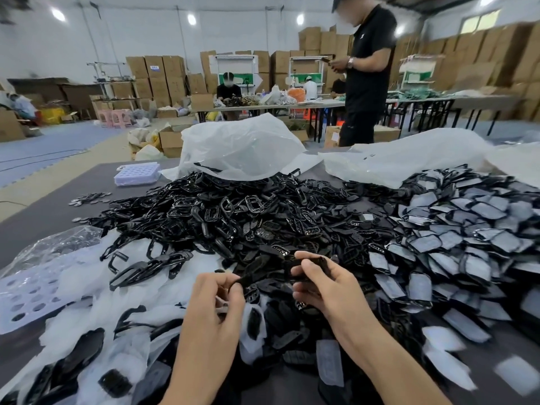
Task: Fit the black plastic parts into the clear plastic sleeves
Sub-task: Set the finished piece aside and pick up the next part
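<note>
Fingers [230,287] of the left hand [216,308] are curled and pinched on one end of a small black plastic part [251,276]. The fingers [302,268] of the right hand [327,287] are curled round another dark piece [320,261] just beside it. Whether a clear sleeve is already held among them cannot be told. Both pieces are held just above the near edge of the heap of loose black parts [233,217] that is spread over the counter [43,217].

If the pinch is loosened during fitting, the part is likely to be dropped into that heap and lost among identical pieces. Thin film could be split if a corner is forced in at a tilt. To the right, a pile of sleeved parts [455,238] is touched by the loose heap, so finished and unfinished pieces could be mixed if the result is put down carelessly. White sheets [96,287] and a perforated tray [26,293] are seen to the left, and crumpled clear bags [242,147] are heaped behind the parts. A sleeve could be overlooked against any of them.
</note>
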The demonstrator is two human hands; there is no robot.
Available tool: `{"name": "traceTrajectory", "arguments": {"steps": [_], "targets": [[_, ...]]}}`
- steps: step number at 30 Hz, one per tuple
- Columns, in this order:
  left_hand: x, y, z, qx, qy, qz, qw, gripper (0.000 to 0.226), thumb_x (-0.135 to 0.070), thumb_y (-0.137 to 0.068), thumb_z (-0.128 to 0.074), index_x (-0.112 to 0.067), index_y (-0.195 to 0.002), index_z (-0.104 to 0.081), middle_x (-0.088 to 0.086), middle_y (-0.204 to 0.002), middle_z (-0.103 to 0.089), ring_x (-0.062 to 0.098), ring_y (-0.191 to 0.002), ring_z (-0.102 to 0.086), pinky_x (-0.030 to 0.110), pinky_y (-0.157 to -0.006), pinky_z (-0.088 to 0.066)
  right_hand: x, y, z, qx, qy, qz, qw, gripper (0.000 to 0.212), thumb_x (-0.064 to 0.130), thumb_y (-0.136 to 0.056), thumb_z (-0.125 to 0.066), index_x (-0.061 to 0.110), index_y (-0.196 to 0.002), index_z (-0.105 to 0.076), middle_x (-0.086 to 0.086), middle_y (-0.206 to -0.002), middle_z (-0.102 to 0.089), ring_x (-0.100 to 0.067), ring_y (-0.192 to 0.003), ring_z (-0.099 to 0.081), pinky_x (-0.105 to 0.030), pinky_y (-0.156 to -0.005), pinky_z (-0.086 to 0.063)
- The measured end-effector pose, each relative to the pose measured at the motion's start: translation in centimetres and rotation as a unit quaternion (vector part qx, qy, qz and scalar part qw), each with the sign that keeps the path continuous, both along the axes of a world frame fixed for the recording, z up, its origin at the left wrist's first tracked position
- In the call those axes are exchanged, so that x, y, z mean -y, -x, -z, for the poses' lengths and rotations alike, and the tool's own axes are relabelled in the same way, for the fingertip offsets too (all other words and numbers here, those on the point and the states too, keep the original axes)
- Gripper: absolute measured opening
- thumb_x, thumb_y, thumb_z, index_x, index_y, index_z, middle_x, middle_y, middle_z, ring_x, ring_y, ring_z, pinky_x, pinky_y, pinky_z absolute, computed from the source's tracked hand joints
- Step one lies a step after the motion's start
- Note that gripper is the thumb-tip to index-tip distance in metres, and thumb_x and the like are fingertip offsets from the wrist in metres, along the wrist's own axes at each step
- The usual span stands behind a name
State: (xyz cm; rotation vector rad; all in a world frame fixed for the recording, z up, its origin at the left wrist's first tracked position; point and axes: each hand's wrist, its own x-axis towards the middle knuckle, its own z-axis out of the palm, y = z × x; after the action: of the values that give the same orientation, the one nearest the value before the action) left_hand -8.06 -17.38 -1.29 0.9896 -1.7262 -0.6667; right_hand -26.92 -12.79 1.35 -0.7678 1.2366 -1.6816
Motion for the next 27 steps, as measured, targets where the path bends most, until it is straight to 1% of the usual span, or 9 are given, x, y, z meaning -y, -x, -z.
{"name": "traceTrajectory", "arguments": {"steps": [5,9,14,16,18,20,22,25,27], "targets": [[-0.4,-0.1,-0.1,0.016,-0.01,0.013,1.0,0.036,-0.032,-0.097,-0.042,-0.057,-0.121,-0.048,-0.019,-0.091,-0.055,0.004,-0.059,-0.052,0.009,-0.057,-0.04,0.4,-0.8,0.5,0.09,0.003,-0.05,0.995,0.029,0.014,-0.107,-0.046,0.011,-0.111,-0.075,-0.014,-0.102,-0.077,-0.023,-0.083,-0.074,-0.026,-0.071,-0.06],[-0.4,-0.1,-0.3,0.012,-0.015,0.005,1.0,0.037,-0.042,-0.089,-0.029,-0.054,-0.115,-0.053,-0.028,-0.107,-0.059,-0.003,-0.087,-0.058,0.006,-0.075,-0.04,0.5,-1.4,0.7,0.106,-0.002,-0.061,0.993,0.028,0.01,-0.107,-0.046,0.007,-0.112,-0.073,-0.016,-0.104,-0.077,-0.024,-0.087,-0.076,-0.026,-0.072,-0.06],[-0.1,-0.1,0.1,-0.013,-0.038,0.002,0.999,0.028,-0.025,-0.103,-0.037,-0.049,-0.11,-0.051,-0.016,-0.064,-0.053,0.007,-0.049,-0.042,0.014,-0.047,-0.035,0.7,-1.6,0.8,0.134,-0.006,-0.053,0.99,0.026,0.007,-0.106,-0.046,0.0,-0.11,-0.071,-0.016,-0.104,-0.077,-0.025,-0.086,-0.076,-0.026,-0.072,-0.062],[-0.2,0.0,-0.2,-0.024,-0.033,-0.001,0.999,0.02,-0.029,-0.102,-0.044,-0.047,-0.109,-0.051,-0.015,-0.079,-0.06,0.012,-0.06,-0.052,0.015,-0.053,-0.041,0.7,-1.8,0.9,0.142,-0.003,-0.056,0.988,0.026,0.006,-0.106,-0.047,-0.002,-0.107,-0.072,-0.017,-0.104,-0.077,-0.026,-0.088,-0.076,-0.026,-0.071,-0.061],[-0.2,0.1,-0.7,-0.038,-0.049,-0.011,0.998,0.017,-0.034,-0.099,-0.053,-0.05,-0.103,-0.053,-0.024,-0.098,-0.064,0.005,-0.077,-0.061,0.017,-0.065,-0.048,0.8,-1.9,1.0,0.139,0.002,-0.057,0.989,0.025,0.006,-0.105,-0.049,-0.002,-0.105,-0.073,-0.015,-0.103,-0.077,-0.026,-0.09,-0.077,-0.024,-0.071,-0.061],[-0.3,0.2,-1.1,-0.063,-0.079,-0.012,0.995,0.013,-0.038,-0.095,-0.06,-0.05,-0.097,-0.058,-0.022,-0.096,-0.068,0.001,-0.081,-0.063,0.023,-0.069,-0.048,0.8,-2.1,1.2,0.124,0.002,-0.061,0.99,0.025,0.007,-0.105,-0.051,-0.001,-0.105,-0.074,-0.013,-0.101,-0.077,-0.026,-0.093,-0.076,-0.022,-0.073,-0.06],[-0.3,0.3,-1.4,-0.116,-0.114,0.006,0.987,0.004,-0.043,-0.089,-0.065,-0.045,-0.091,-0.065,-0.014,-0.091,-0.073,0.002,-0.082,-0.066,0.02,-0.073,-0.047,0.7,-2.4,1.4,0.11,0.008,-0.08,0.991,0.026,0.009,-0.105,-0.051,0.002,-0.105,-0.075,-0.012,-0.101,-0.077,-0.026,-0.097,-0.076,-0.021,-0.075,-0.059],[-0.4,0.3,-1.7,-0.169,-0.146,0.039,0.974,0.016,-0.048,-0.079,-0.066,-0.038,-0.089,-0.071,-0.011,-0.096,-0.074,0.002,-0.081,-0.068,0.015,-0.072,-0.051,0.5,-3.1,1.6,0.078,0.028,-0.136,0.987,0.028,0.012,-0.107,-0.048,0.007,-0.113,-0.075,-0.011,-0.113,-0.076,-0.025,-0.105,-0.074,-0.021,-0.082,-0.057],[-0.4,0.5,-1.6,-0.173,-0.162,0.051,0.97,0.016,-0.045,-0.079,-0.068,-0.033,-0.089,-0.072,-0.009,-0.095,-0.075,0.005,-0.08,-0.067,0.021,-0.076,-0.051,0.4,-3.4,1.7,0.068,0.045,-0.171,0.982,0.028,0.013,-0.107,-0.047,0.008,-0.122,-0.071,-0.011,-0.12,-0.074,-0.024,-0.111,-0.071,-0.022,-0.087,-0.056]]}}
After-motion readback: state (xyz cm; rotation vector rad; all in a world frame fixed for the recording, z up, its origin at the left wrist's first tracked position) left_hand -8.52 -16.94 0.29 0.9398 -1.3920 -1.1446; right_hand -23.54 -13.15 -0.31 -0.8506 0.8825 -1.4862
